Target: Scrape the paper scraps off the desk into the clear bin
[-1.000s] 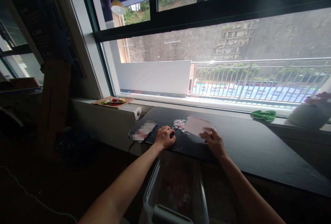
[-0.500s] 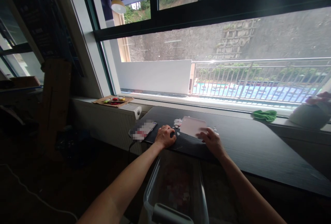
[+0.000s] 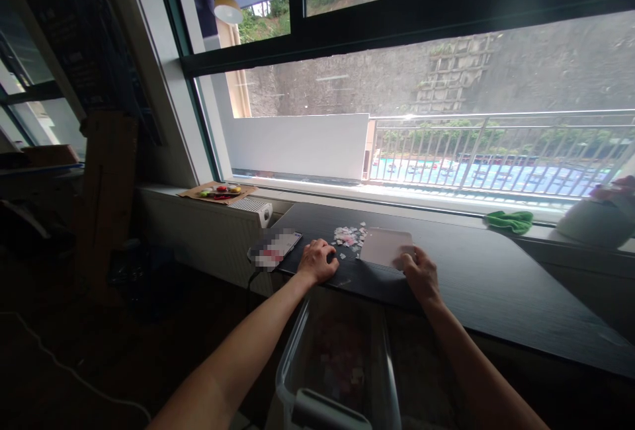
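Observation:
A pale, flat rectangular card with rounded corners is held tilted just over the dark tabletop. My right hand grips its right edge between thumb and fingers, slightly blurred. Left of the card lies a loose pile of small white and pinkish paper-like scraps. My left hand rests near the table's front edge, its fingers curved and a gap showing between thumb and forefinger. Nothing is visible in it. Below the edge, a clear plastic bin has similar scraps inside.
A phone, partly pixelated, lies at the left corner of the dark table. On the windowsill are a green cloth and a pale bag-like object. A cardboard piece with colourful items lies left, by a radiator.
My right hand has moved to the right with the card, uncovering more of the scrap pile. The left hand has stayed almost in place.

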Tool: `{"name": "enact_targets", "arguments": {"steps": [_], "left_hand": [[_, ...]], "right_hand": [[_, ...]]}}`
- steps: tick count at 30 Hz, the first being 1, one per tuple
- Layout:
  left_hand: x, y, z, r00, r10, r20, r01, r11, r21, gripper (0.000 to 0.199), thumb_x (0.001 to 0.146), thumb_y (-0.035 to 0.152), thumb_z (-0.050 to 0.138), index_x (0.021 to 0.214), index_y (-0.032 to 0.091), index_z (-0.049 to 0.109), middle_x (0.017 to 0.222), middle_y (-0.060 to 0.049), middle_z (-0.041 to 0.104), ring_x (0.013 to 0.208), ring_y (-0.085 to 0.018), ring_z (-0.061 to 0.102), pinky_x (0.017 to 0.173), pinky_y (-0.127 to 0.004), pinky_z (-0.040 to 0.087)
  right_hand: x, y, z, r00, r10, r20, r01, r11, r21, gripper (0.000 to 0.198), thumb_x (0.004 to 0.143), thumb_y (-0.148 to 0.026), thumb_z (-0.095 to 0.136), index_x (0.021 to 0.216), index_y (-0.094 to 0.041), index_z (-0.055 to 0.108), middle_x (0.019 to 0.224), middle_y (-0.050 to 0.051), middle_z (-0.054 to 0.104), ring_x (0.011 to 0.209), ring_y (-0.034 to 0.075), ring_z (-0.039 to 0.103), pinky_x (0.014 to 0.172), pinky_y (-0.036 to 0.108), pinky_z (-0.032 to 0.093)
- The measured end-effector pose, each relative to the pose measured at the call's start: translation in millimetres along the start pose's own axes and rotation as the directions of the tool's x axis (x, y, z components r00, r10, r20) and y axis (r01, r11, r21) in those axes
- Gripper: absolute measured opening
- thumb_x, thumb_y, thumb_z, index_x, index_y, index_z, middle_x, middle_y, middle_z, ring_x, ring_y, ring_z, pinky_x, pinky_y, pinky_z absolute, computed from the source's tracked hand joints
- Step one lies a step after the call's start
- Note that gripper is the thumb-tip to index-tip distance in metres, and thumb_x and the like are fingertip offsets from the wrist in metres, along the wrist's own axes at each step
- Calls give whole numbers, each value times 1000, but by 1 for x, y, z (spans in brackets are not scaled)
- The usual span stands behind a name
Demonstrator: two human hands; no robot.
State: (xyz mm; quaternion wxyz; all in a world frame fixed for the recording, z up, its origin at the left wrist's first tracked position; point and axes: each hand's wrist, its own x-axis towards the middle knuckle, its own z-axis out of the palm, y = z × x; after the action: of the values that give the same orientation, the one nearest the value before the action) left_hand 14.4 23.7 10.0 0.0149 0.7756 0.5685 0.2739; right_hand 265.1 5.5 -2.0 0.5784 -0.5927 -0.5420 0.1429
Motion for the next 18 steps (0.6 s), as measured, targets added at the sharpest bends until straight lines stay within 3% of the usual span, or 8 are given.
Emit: {"name": "enact_targets", "arguments": {"steps": [3,10,18], "left_hand": [[0,-1,0,1000,2,2,-2,1000,4,22,75,29,56,92,23,68,102,-5,62,102,-21,54,94,-37,41],[0,0,-1,1000,2,3,-3,1000,24,20,75,29,57,92,24,68,101,-4,62,101,-21,54,92,-37,42],[0,0,-1,1000,4,1,-4,1000,16,20,75,28,57,92,23,67,101,-4,62,103,-21,54,93,-37,42]], "right_hand": [[-3,-9,1,999,33,8,-33,998,51,27,73,-36,49,87,-19,64,66,4,70,61,20,64,51,29,48],[-7,-15,10,960,-92,265,33,975,220,32,75,-49,59,88,-20,62,77,7,75,66,21,70,54,31,53],[-2,-8,21,939,-119,322,35,967,254,37,78,-50,57,97,-20,64,82,8,76,73,22,71,58,32,54]]}}
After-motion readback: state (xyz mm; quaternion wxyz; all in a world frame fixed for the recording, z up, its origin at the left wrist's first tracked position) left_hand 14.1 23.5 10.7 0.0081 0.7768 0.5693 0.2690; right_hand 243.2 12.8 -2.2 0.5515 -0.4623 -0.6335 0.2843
